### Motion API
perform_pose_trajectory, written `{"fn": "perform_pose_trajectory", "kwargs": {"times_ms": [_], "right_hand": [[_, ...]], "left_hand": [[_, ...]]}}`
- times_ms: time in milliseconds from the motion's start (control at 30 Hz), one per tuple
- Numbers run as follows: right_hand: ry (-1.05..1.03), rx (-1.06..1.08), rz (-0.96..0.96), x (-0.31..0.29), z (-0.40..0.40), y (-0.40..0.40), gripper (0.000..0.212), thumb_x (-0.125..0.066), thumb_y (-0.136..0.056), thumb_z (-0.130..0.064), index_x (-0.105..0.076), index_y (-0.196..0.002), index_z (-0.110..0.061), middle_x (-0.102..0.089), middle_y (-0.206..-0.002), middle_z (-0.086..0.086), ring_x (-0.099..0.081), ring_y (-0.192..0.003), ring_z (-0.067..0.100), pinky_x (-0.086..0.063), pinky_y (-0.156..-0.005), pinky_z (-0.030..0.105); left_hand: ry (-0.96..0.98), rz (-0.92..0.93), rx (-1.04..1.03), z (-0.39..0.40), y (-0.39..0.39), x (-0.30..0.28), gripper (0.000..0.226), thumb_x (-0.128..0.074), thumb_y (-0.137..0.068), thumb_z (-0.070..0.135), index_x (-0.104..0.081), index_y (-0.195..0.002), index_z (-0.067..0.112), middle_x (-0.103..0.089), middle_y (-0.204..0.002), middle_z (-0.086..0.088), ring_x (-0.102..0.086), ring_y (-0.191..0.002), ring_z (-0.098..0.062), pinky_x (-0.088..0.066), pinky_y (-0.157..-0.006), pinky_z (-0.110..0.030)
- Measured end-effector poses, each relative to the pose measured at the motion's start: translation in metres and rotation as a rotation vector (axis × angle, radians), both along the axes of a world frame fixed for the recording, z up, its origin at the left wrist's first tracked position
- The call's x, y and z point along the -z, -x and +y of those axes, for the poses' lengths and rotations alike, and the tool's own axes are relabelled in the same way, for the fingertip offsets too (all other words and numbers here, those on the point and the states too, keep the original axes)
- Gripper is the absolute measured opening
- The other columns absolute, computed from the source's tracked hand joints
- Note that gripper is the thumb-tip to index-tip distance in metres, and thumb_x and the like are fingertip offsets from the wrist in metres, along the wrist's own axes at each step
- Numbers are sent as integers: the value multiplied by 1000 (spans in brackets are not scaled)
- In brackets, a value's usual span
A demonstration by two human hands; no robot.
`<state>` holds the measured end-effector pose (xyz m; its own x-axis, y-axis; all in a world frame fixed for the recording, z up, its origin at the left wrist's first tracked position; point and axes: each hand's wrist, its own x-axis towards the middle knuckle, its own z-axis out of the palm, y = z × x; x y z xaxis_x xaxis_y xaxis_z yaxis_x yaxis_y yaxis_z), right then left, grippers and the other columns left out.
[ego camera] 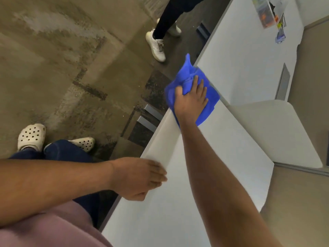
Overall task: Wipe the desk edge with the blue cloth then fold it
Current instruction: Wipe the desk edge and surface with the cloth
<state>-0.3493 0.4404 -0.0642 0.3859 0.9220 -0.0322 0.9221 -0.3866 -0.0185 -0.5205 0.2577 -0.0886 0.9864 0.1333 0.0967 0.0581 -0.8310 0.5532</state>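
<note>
The person stands at the desk's long side, viewed from above. At the left, 2 feet in perforated white clogs [31, 136] rest on the mottled floor [62, 59].

Left hand [140, 177]: it lies at the near stretch of the desk edge [156, 139], fingers loosely together and laid over the lip, holding nothing. It appears to serve as a brace.

Further along, a 2nd person's leg and white sneaker [156, 45] stand on the floor beside the desk, apart from the work.

Right hand [191, 100]: palm down on the blue cloth [187, 73], fingers spread over its top and the thumb curled into a fold at the floor side, pressing the cloth onto the white desk [240, 68].

Location of the cloth: bunched, draped over the desk edge, part on the top surface and part hanging past the lip. It sits where a seam between 2 desk sections appears to run.

Orientation: the cloth's long axis runs roughly along the edge, near-right to far-left in view, with 1 peaked corner pointing toward the far end.

Assessment: the wiping step is in hand; folding is not begun. To do it well, the cloth should stay wrapped over the lip so top and side are both covered, with even pressure and strokes following the edge line. The loose peak may drag or slip off; gathering it under the palm would help.

At the far right, papers [267, 13] lie on the desk, well apart.
</note>
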Motion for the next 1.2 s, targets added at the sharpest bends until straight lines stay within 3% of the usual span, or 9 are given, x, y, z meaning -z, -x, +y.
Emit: {"fn": "perform_pose_trajectory", "kwargs": {"times_ms": [233, 333, 633, 767, 867, 967, 1033, 1100, 1200], "right_hand": [[66, -137, 68, 2, -119, 46, 80, -50, -101, -38, -13, -169, -21, -10, -179, 0, -7, -165, 28, -9, -133, 53], [95, -224, 80, 6, -147, 48, 78, -51, -101, -37, -15, -169, -23, -7, -179, -2, -3, -166, 26, -6, -134, 50], [49, -278, 102, -1, -49, -4, 73, -50, -100, -47, -28, -166, -26, -20, -177, -2, -16, -164, 25, -13, -132, 50], [-26, -388, 222, -10, -14, -53, 61, -50, -106, -50, -39, -162, -27, -35, -171, -1, -28, -160, 25, -19, -130, 47], [-122, -138, 228, -8, -15, -84, 61, -46, -107, -51, -38, -162, -24, -37, -170, 1, -29, -160, 28, -20, -130, 49], [-132, 315, 183, -4, -13, -75, 67, -35, -107, -55, -28, -166, -26, -26, -175, 0, -19, -163, 28, -14, -130, 54], [-112, 456, 197, -3, -11, -52, 69, -28, -106, -56, -20, -168, -28, -17, -177, 0, -11, -164, 30, -5, -131, 57], [-83, 360, 171, -1, -19, -27, 69, -28, -106, -58, -18, -168, -30, -16, -178, 0, -10, -164, 31, -4, -131, 57], [-71, -73, 115, 4, -67, -14, 66, -33, -107, -58, -25, -167, -33, -25, -175, -5, -17, -164, 26, -9, -131, 52]], "left_hand": [[73, -49, 40, -7, 8, -4, 62, -50, -99, 33, -47, -158, 13, -40, -168, -3, -26, -159, -15, 16, -124, -23], [25, -53, 15, -13, 9, -3, 65, -50, -97, 35, -46, -159, 15, -40, -168, -2, -24, -159, -15, 14, -126, -25], [-17, -70, 48, -12, 2, 3, 60, -47, -97, 33, -57, -149, 5, -49, -162, -11, -38, -153, -24, -7, -129, -35], [-26, -63, 56, -11, 5, 2, 60, -44, -93, 31, -62, -145, 5, -54, -158, -9, -42, -151, -23, -16, -132, -36], [-14, -53, 47, -12, 5, 4, 56, -54, -93, 28, -64, -144, 6, -55, -158, -9, -44, -150, -23, -26, -129, -40], [2, -58, 47, -12, 5, 6, 55, -56, -93, 29, -66, -142, 7, -56, -157, -8, -46, -150, -21, -29, -127, -41], [-17, -53, 47, -12, 5, 7, 56, -55, -93, 31, -65, -143, 9, -55, -158, -6, -44, -151, -20, -27, -128, -39], [-43, -57, 54, -11, 4, 7, 57, -53, -93, 33, -65, -144, 10, -55, -158, -5, -44, -151, -20, -28, -128, -40], [-33, -58, 70, -10, 3, 5, 58, -53, -92, 33, -66, -142, 8, -56, -156, -8, -47, -149, -22, -32, -127, -42]]}}
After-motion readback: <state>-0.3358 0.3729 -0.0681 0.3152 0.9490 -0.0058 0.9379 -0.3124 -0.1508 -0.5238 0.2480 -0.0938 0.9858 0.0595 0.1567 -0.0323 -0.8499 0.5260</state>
